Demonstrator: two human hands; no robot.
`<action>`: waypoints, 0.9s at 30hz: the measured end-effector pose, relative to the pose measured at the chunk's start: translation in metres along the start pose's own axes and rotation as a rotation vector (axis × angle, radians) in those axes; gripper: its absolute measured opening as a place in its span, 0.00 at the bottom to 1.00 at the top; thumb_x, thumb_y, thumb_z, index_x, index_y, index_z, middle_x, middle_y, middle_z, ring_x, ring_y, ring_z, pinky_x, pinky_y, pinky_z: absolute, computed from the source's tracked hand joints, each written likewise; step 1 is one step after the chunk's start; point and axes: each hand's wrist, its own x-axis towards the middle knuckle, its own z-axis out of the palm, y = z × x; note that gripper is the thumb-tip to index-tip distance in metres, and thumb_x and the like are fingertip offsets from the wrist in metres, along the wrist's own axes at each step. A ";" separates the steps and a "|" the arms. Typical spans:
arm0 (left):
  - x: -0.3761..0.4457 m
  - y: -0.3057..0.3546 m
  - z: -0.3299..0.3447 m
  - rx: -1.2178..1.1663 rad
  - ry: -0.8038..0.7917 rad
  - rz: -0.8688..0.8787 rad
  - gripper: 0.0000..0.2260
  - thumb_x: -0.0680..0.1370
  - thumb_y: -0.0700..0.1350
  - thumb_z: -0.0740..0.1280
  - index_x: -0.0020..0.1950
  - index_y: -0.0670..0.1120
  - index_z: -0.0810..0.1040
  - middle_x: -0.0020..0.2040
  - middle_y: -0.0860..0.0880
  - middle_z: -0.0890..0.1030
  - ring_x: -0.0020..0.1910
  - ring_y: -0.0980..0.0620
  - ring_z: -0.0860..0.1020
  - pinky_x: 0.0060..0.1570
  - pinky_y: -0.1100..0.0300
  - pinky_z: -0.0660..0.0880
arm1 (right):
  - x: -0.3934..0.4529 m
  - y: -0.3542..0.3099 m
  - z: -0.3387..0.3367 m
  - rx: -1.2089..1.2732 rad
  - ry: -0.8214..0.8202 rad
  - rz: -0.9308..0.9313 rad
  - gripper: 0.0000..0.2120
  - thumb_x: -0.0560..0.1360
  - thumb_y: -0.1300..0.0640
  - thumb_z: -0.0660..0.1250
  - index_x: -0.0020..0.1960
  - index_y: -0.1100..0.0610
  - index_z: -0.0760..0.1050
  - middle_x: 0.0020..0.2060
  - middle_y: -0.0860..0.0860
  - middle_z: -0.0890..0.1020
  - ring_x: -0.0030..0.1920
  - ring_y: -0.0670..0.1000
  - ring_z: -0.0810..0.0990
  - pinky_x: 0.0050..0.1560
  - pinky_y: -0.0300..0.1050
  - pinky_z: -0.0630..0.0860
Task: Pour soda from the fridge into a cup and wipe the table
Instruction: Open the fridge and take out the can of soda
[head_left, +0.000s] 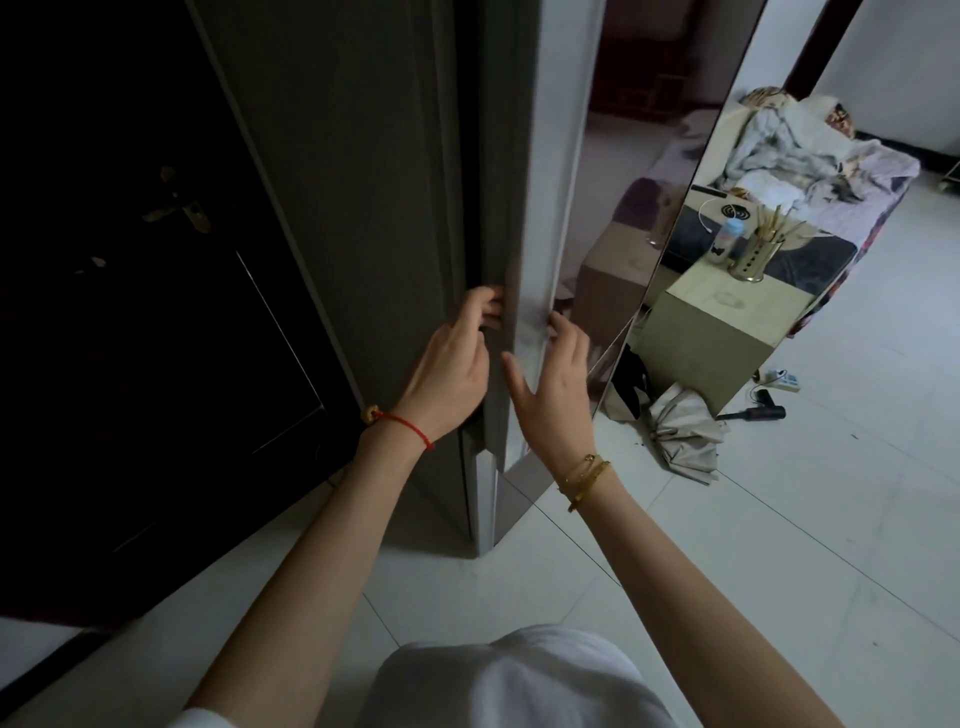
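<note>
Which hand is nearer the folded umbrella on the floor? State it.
Right. The right hand lies on the fridge door's mirrored front, on the umbrella's side; the left hand curls round the door's edge, farther away.

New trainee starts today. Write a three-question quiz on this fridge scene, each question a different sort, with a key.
1. True or false: the left hand curls its fingers round the edge of the fridge door.
2. The right hand is: A) holding a cup, B) flat against the door's mirrored front, C) hanging idle.
3. Fill in: a folded ____ lies on the floor right of the fridge.

Key: 1 true; 2 B; 3 umbrella.
</note>
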 end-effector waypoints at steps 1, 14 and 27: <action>-0.003 0.005 0.005 -0.014 -0.005 0.039 0.19 0.82 0.35 0.56 0.73 0.44 0.65 0.66 0.47 0.75 0.65 0.54 0.74 0.66 0.58 0.72 | -0.004 0.003 -0.006 0.001 0.051 0.009 0.30 0.78 0.49 0.65 0.73 0.64 0.60 0.68 0.57 0.66 0.68 0.52 0.68 0.70 0.37 0.63; -0.005 0.032 0.058 0.029 0.095 0.161 0.28 0.80 0.42 0.62 0.79 0.48 0.58 0.78 0.47 0.60 0.74 0.58 0.57 0.71 0.63 0.60 | -0.037 0.034 -0.068 -0.261 0.282 0.113 0.28 0.78 0.49 0.56 0.73 0.63 0.63 0.67 0.58 0.71 0.68 0.58 0.70 0.68 0.56 0.71; 0.020 0.054 0.077 0.128 0.040 0.258 0.35 0.77 0.43 0.66 0.80 0.47 0.52 0.81 0.46 0.49 0.79 0.46 0.48 0.75 0.49 0.51 | -0.053 0.069 -0.127 -0.327 0.426 0.151 0.30 0.79 0.56 0.62 0.77 0.60 0.56 0.72 0.56 0.66 0.71 0.55 0.65 0.74 0.50 0.64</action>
